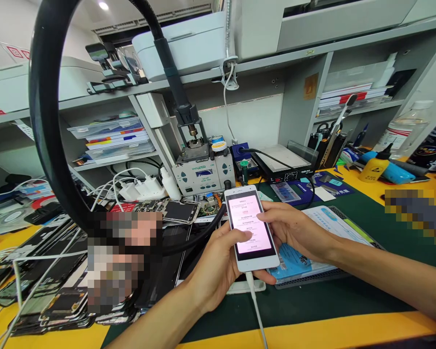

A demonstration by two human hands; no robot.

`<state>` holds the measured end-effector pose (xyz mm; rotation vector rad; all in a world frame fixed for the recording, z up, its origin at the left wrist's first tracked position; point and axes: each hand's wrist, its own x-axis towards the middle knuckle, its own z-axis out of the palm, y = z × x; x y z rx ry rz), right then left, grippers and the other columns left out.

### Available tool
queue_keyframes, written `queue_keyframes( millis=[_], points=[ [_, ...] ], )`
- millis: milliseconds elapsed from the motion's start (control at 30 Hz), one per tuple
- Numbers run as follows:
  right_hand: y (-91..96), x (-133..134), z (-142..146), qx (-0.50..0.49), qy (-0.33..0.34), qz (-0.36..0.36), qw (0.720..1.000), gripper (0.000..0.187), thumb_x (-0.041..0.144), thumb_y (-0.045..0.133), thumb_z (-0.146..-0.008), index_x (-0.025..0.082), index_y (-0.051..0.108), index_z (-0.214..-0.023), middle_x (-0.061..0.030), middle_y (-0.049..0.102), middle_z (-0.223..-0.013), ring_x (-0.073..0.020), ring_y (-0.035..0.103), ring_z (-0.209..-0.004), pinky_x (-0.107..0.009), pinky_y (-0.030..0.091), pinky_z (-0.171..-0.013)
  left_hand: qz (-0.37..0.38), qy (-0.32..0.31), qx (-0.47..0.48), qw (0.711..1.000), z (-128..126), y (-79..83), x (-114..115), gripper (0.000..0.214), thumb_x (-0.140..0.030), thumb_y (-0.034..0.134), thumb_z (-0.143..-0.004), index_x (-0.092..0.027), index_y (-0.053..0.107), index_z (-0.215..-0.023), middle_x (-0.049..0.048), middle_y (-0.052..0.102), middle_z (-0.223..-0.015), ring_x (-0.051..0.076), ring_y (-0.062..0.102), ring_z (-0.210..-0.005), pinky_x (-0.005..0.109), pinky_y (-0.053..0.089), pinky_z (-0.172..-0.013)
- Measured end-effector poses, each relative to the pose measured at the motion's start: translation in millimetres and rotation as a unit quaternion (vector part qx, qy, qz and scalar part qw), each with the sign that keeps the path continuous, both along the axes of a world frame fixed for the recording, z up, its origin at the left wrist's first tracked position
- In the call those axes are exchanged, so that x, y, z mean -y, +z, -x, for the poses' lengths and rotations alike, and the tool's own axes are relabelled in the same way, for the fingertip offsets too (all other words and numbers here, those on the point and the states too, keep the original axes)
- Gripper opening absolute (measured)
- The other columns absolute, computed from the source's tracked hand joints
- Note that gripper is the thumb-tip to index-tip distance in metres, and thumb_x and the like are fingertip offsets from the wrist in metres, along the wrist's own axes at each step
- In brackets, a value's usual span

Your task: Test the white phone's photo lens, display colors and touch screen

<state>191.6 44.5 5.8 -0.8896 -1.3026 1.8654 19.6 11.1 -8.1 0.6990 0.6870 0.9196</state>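
Over the green mat [349,295], a phone [252,224] held face-up

Watching remotely, I have the phone just off centre toward five o'clock, tilted to face the camera, seemingly for easy reading. My left hand [221,257] is half curled, cradling it from beneath at its eight o'clock, which frees that thumb to lie over the screen. My right hand [294,228], loosely curled, supports the edge at three o'clock; whether either presses, I cannot tell. A white cable [253,295] leaves at six o'clock, likely clear of both grips. Beyond, at ten, a rework station [199,175] stands back on the table [312,333], presumably sparing working room.
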Motion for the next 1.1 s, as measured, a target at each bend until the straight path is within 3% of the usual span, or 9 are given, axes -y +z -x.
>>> queue_keyframes(
  millis=[367,833,1100],
  points=[
    [-1.6,-0.5,0.6,0.019,0.001,-0.006,1.000,0.027,0.027,0.052,-0.088,0.016,0.061,-0.112,-0.0041,0.064,-0.072,-0.0174,0.063,-0.061,-0.023,0.050,-0.046,0.005,-0.001,0.015,1.000,0.3,-1.9,-0.2,0.053,-0.014,0.053,-0.086,-0.021,0.049,-0.138,0.0133,0.064,-0.117,0.026,0.068,-0.091,0.040,0.062,-0.065],
    [1.4,0.5,1.9,0.039,-0.011,-0.008,0.999,0.031,0.030,0.054,-0.086,0.014,0.060,-0.111,-0.0056,0.064,-0.073,-0.0162,0.060,-0.057,-0.023,0.048,-0.042,-0.013,0.007,-0.039,0.999,-3.0,-2.4,1.3,0.042,-0.020,0.063,-0.086,-0.015,0.056,-0.127,0.0145,0.067,-0.108,0.025,0.069,-0.082,0.038,0.062,-0.056],
    [1.0,1.0,3.0,0.050,-0.012,-0.014,0.999,0.033,0.033,0.055,-0.084,0.014,0.060,-0.110,-0.0061,0.064,-0.071,-0.0172,0.060,-0.056,-0.023,0.047,-0.040,-0.012,0.002,-0.027,1.000,-1.1,-3.5,1.1,0.042,-0.015,0.062,-0.084,-0.015,0.056,-0.125,0.0136,0.066,-0.108,0.024,0.069,-0.081,0.038,0.062,-0.057]
  ],
)
